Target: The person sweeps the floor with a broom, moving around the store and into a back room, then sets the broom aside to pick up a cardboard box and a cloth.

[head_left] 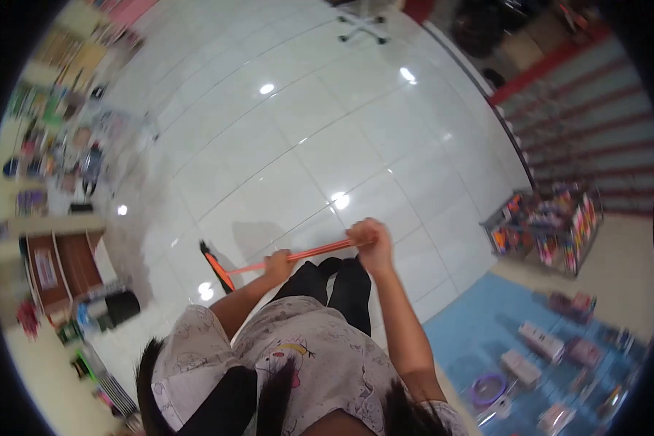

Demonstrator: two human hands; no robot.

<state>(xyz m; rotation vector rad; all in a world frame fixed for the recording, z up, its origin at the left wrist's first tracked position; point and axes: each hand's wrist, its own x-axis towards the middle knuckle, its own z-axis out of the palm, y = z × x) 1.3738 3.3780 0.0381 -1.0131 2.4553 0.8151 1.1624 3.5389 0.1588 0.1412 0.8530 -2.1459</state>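
Note:
An orange-red broom handle (320, 251) slants across in front of my body. My right hand (371, 243) is wrapped round its upper end. Lower down, my left hand (277, 266) grips the same handle nearer the head. The broom head (216, 269), orange with a dark bristle edge, is at the far left end of the handle, over the white tiled floor (298, 160). Both of my hands are closed on the handle.
A wire rack (545, 225) with colourful small goods stands at the right. Packaged items hang on a blue panel (472, 312) at lower right. Shelves (64, 272) and goods line the left. A wheeled chair base (362, 29) sits at the back, and a folding metal gate (581, 123) at upper right.

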